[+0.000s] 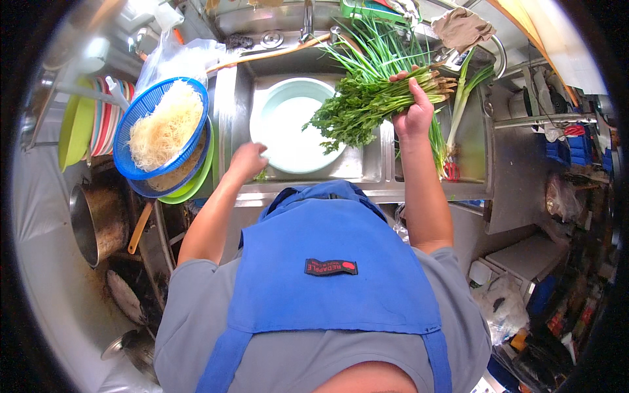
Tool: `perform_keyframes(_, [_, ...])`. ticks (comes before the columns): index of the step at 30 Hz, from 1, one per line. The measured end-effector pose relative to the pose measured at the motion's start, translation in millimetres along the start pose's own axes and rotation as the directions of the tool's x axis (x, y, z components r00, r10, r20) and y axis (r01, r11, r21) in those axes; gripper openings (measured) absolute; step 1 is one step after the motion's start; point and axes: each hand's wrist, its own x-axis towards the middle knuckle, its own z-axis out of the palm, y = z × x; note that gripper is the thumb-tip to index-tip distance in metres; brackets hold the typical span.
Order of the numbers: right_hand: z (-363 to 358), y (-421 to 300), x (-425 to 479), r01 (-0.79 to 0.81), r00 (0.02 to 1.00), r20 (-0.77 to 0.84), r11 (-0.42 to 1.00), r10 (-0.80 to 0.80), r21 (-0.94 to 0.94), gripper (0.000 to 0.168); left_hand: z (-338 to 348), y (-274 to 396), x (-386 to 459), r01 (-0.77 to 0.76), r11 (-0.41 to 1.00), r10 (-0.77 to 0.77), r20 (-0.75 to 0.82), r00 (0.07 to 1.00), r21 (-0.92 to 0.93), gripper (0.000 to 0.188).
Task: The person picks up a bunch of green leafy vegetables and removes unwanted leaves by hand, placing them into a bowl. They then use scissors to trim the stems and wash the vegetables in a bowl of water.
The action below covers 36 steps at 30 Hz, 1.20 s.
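Observation:
A bunch of leafy green herbs (344, 113) is gripped around its stems in my right hand (415, 113). Its leaves hang over the right side of a pale round basin (263, 132), which stands in the stainless steel sink (356, 172). My left hand (249, 159) hovers by the basin's lower left rim; it is blurred and its fingers are partly hidden. Below that hand a small green scrap (260, 175) shows in the sink. Behind the herb bunch lie long green onions (363, 54), and a thick leek-like stalk (459, 108) leans in the right-hand sink bay.
To the left, a blue colander (118, 147) of pale thin noodles (167, 127) rests on stacked bowls. A faucet (308, 22) and a green basket (351, 10) are at the back. At lower left a large pot (100, 223) lies near a wooden handle (141, 228).

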Motion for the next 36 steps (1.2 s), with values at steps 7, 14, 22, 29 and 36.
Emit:
perform_keyframes(7, [10.7, 17.5, -10.5, -0.046, 0.999, 0.012, 0.997, 0.047, -0.059, 0.036, -108.8, 227.9, 8.9, -0.541, 0.706, 0.454, -0.295, 0.841, -0.456, 0.015])
perform_keyframes(14, [19.2, 23.4, -26.4, -0.034, 0.998, -0.047, 0.996, 0.030, -0.082, 0.026, -72.9, 242.2, 50.1, -0.564, 0.748, 0.488, -0.286, 0.825, -0.349, 0.015])
perform_keyframes(22, [7.2, 30.1, -30.0, -0.002, 0.998, -0.061, 0.928, -0.022, -0.373, 0.009, -89.9, 227.3, 74.9, -0.086, 0.660, 0.324, 0.181, 0.929, -0.746, 0.012])
perform_keyframes(29, [10.1, 44.3, -27.5, 0.016, 0.996, -0.076, 0.906, -0.053, -0.423, 0.008, -80.3, 214.2, 85.8, 0.099, 0.424, 0.171, 0.186, 0.967, -0.900, 0.005])
perform_keyframes(36, [-29.4, 28.2, 3.4, -0.065, 0.964, -0.264, 0.981, 0.015, -0.183, 0.012, -51.7, 79.3, 58.5, 0.028, 0.551, -0.124, -0.049, 0.991, -0.834, 0.006])
